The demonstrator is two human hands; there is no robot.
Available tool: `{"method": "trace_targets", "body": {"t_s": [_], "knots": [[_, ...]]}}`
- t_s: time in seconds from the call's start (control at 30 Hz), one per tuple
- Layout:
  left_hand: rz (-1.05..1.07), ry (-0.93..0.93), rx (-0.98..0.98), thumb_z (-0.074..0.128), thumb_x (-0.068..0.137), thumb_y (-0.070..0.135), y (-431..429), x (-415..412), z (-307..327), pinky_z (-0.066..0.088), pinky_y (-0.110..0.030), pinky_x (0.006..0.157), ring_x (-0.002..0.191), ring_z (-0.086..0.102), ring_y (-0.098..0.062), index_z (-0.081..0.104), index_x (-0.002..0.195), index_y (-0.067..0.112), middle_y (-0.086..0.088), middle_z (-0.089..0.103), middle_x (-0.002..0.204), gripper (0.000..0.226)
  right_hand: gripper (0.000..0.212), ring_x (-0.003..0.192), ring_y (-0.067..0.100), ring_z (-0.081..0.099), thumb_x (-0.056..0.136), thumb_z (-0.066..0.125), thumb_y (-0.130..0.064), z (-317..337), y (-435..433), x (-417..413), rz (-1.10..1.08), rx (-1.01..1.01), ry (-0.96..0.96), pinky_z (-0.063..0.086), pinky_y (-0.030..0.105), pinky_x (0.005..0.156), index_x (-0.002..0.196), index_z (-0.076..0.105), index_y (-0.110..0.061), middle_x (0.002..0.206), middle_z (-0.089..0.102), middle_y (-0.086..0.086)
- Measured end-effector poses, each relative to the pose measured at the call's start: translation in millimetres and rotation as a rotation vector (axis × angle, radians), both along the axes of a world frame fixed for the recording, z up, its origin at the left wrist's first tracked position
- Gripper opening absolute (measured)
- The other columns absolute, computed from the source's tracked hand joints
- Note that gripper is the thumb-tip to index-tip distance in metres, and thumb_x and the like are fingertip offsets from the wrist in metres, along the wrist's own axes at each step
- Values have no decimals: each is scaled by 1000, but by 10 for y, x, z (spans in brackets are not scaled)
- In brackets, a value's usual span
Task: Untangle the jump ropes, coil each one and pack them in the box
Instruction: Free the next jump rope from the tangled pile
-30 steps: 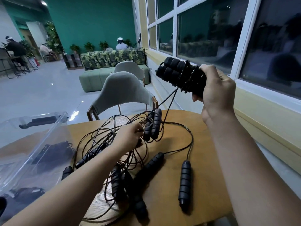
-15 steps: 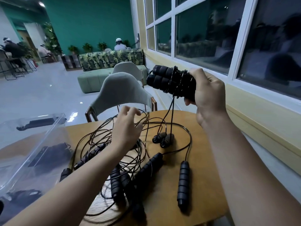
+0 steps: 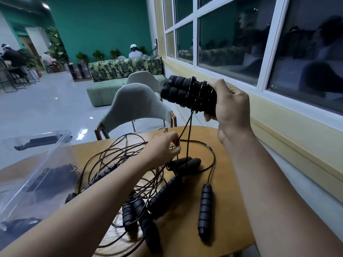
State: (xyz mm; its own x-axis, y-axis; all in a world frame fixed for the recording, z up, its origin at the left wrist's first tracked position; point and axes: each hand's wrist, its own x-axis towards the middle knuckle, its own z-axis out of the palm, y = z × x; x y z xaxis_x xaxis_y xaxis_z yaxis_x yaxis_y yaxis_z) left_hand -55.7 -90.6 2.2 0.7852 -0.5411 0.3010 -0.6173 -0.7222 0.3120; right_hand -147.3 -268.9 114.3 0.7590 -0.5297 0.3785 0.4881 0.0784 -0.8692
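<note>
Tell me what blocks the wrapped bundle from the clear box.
Cords hang from the bundle down to the pinching left hand and the tangle, which lies on the table between bundle and box.

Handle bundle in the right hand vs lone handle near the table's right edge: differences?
The bundle is gripped in the air by the right hand; the lone handle lies on the table. The bundle is two handles with cord wound round them; the lone handle is bare, its cord trailing away. Both are black, ribbed.

Tangled ropes (image 3: pixel 130 164) on table (image 3: pixel 228 210); box (image 3: pixel 37 173) left.
</note>
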Motion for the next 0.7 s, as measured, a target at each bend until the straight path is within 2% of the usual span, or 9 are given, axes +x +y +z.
{"method": "trace_targets", "body": {"t_s": [0.1,0.2,0.3,0.4,0.5,0.6,0.7], "knots": [[20,-43,-32,69,97,40,105,58,-49,50,-31,85,100,60,-11,57,96,32,13,64,104,14,31,48,25,49,99,69,-23,15,-17,-5,-12,11,14,41,31,43,72,67,-8,62,52,6],[41,-62,-77,70,98,37,191,76,-66,52,-29,80,94,62,-11,58,99,30,13,65,100,14,34,47,25,50,99,70,-24,37,-30,-9,-20,18,11,41,33,44,68,64,-12,62,52,6],[125,-23,-211,75,97,30,263,56,-38,45,-15,63,74,65,-2,61,98,29,14,68,85,14,35,47,25,49,98,70,-23,42,-21,-19,-33,32,8,41,34,44,65,62,-13,60,51,5],[198,35,-389,79,95,27,340,44,-2,41,-12,52,59,67,-1,68,101,25,5,71,74,13,35,51,23,49,97,70,-21,58,-33,-40,-54,48,8,41,31,43,64,63,-15,62,53,4],[266,92,-508,79,95,24,417,61,-4,43,-17,53,58,69,0,68,104,25,3,73,75,14,30,55,24,52,97,70,-22,73,-67,-57,-58,55,2,42,30,43,68,67,-15,66,56,5],[352,58,-442,74,98,24,473,133,-65,46,-27,58,62,70,-8,64,102,28,5,71,79,11,32,51,25,49,96,70,-22,56,-52,-51,-66,40,-2,41,31,43,66,65,-14,64,54,6],[421,6,-436,69,101,18,551,236,-147,45,-30,62,70,68,-14,65,96,28,8,68,79,11,31,49,25,47,95,70,-22,72,-65,-55,-88,72,-7,39,32,44,67,63,-13,62,51,7]]}}
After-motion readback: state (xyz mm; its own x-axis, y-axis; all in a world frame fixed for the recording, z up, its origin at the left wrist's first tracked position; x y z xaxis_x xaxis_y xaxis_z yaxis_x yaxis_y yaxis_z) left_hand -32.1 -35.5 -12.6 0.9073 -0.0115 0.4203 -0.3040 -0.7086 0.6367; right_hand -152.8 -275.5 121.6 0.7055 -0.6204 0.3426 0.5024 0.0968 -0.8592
